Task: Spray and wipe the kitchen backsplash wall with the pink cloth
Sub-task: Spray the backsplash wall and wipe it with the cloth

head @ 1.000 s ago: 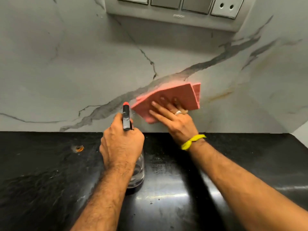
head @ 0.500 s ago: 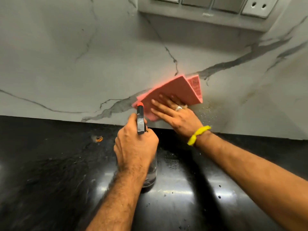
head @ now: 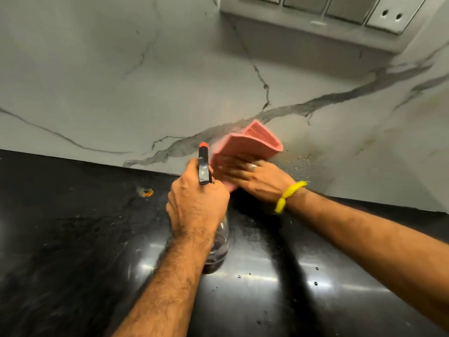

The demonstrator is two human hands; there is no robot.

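Head view. R hand, fingers flat and spread, presses folded pink cloth against marble backsplash wall, low down just above black counter; hand blurred. L hand curled round neck of clear spray bottle, which stands on counter near cloth, black head w/ orange nozzle aimed at wall. Droplets on wall right of cloth. Yellow band on R wrist; switch panel far, upper right; orange speck on counter, left

pink cloth | grey-veined white marble backsplash | glossy black counter | yellow wristband
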